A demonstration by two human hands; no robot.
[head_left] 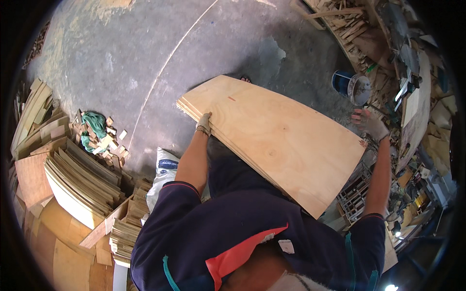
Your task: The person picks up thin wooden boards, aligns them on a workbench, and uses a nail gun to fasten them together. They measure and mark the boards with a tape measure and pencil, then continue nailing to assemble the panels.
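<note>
A stack of several light plywood sheets (276,140) lies slanted in front of my body, its layered edge showing along the near left side. My left hand (204,124), in a pale work glove with bare fingertips, grips that edge close to the far left corner. Off the stack's right end is my right hand (373,125), gloved the same way. Its fingers are spread and apart from the wood, and I see nothing held in them. What lies under the stack is mostly hidden.
A blue and white bucket (350,87) lies tipped at the right, by heaped wood scraps (357,29). At the left stand stacked boards (80,182), small wood blocks (114,143) with a green cloth (93,125), and a white sack (162,174). A metal rack (357,196) is at the right.
</note>
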